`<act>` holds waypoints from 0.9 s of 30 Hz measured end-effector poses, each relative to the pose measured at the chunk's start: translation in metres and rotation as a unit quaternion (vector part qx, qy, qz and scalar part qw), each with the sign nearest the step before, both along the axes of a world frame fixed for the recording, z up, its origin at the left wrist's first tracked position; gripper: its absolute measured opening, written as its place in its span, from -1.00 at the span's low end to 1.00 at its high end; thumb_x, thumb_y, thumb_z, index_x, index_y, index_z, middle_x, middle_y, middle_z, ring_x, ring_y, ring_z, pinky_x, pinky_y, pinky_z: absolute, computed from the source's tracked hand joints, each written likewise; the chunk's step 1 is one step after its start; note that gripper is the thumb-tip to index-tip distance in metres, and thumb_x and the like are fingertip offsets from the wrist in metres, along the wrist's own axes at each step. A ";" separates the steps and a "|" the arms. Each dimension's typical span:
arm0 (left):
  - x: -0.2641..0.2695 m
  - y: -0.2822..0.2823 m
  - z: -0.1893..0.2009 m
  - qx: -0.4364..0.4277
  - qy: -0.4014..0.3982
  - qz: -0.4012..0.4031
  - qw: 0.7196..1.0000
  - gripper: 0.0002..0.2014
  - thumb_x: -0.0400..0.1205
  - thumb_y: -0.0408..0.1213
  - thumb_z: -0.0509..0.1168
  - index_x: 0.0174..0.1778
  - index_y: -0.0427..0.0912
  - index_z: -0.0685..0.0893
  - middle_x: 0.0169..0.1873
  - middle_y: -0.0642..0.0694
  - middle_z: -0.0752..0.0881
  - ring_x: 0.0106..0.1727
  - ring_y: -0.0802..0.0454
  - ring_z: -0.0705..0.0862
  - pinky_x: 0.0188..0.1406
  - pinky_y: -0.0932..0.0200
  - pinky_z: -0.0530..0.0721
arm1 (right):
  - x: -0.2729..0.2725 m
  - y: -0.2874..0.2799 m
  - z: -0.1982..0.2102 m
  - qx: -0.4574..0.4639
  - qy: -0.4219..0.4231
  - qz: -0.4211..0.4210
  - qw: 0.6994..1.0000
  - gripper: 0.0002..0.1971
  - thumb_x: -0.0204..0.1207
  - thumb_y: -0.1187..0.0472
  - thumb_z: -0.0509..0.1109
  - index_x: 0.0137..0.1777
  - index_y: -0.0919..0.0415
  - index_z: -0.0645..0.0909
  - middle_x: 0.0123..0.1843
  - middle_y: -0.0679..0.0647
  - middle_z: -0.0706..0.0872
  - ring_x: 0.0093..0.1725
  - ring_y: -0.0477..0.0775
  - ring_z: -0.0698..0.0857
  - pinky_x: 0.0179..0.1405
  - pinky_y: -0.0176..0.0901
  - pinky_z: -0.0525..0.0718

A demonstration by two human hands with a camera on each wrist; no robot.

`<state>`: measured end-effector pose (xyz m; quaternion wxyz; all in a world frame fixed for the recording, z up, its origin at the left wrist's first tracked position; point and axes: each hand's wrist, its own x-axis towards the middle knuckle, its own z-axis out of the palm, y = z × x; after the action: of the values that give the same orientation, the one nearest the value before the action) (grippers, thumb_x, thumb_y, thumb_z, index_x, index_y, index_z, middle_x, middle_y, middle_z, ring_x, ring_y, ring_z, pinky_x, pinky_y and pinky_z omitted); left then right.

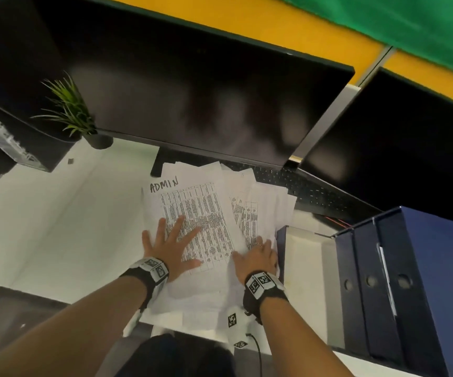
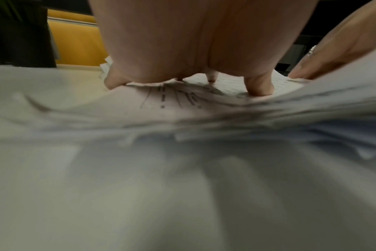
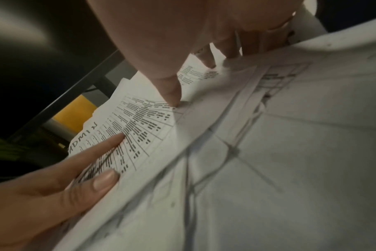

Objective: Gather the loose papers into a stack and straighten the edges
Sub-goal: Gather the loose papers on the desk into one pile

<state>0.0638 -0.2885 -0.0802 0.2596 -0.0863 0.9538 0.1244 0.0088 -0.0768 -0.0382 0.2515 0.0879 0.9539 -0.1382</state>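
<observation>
Looking down from the head view, the loose papers point(image 1: 209, 232) lie in a messy fan on the white desk point(image 1: 56, 213), between the black monitor point(image 1: 192, 91) and the person's lap, just beside the blue binders point(image 1: 399, 281). The top sheet point(image 1: 192, 210) says "ADMIN". The left hand point(image 1: 171, 247) lies flat on that sheet with its fingers spread wide, holding nothing. The right hand point(image 1: 258, 257) lies flat on the right side of the pile, fingers straight. I think the gathering step is in hand, because the edges do not line up at all.

From the left wrist view, the left hand's fingertips point(image 2: 261, 88) press down on the papers point(image 2: 182, 108), and many sheet edges stick out unevenly.

From the right wrist view, the right hand's fingers point(image 3: 172, 95) push down on the printed sheets point(image 3: 144, 122), not curled round them.

Next, both hands likely need to slide the sheets together, then lift and tap the edges.
</observation>
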 end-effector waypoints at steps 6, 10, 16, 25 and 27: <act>0.017 -0.045 0.008 0.013 0.005 0.037 0.999 -0.13 0.49 0.54 0.05 0.55 0.60 -0.40 0.60 0.17 -0.58 0.68 -0.23 -0.48 0.55 -0.56 -0.35 | 0.012 -0.034 -0.001 -0.040 0.012 0.063 0.997 -0.15 0.57 -0.16 0.28 0.72 0.07 -0.08 0.75 0.05 -0.07 0.69 0.24 0.01 0.67 0.19 0.13; 0.023 -0.056 0.011 0.012 0.001 0.047 0.999 -0.14 0.52 0.51 0.08 0.56 0.59 -0.39 0.60 0.18 -0.59 0.67 -0.22 -0.51 0.52 -0.57 -0.37 | 0.002 -0.032 0.001 -0.061 0.022 0.022 0.998 -0.13 0.54 -0.18 0.29 0.72 0.05 -0.08 0.75 0.06 -0.06 0.70 0.26 0.02 0.65 0.24 0.03; 0.013 -0.033 0.011 0.030 0.020 -0.014 0.999 -0.14 0.52 0.48 0.08 0.58 0.57 -0.37 0.63 0.14 -0.57 0.64 -0.24 -0.54 0.54 -0.56 -0.40 | 0.003 -0.022 -0.003 -0.007 -0.011 0.012 1.000 -0.12 0.58 -0.18 0.22 0.72 0.16 -0.15 0.74 0.18 -0.23 0.71 0.30 -0.20 0.68 0.28 -0.10; 0.001 -0.025 0.029 0.116 0.090 0.248 0.957 -0.11 0.67 0.06 0.26 0.76 -0.04 -0.17 0.76 -0.17 -0.13 0.72 -0.33 0.09 0.63 -0.34 0.25 | 0.004 -0.038 0.011 -0.030 0.071 0.075 0.994 -0.41 0.58 -0.09 0.29 0.52 0.22 0.37 0.46 0.12 0.35 0.41 0.19 0.37 0.36 0.10 0.53; -0.001 -0.024 0.031 0.101 0.108 0.272 0.951 -0.14 0.66 0.02 0.28 0.75 -0.08 -0.09 0.76 -0.19 -0.06 0.69 -0.35 0.15 0.60 -0.31 0.32 | 0.011 -0.040 0.011 -0.032 0.067 0.063 0.995 -0.42 0.59 -0.10 0.30 0.49 0.25 0.40 0.44 0.15 0.38 0.39 0.20 0.43 0.33 0.06 0.53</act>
<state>0.0623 -0.3125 -0.0488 0.1188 -0.3016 0.8989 0.2949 0.0202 -0.1169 -0.0269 0.1981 0.0097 0.9673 -0.1584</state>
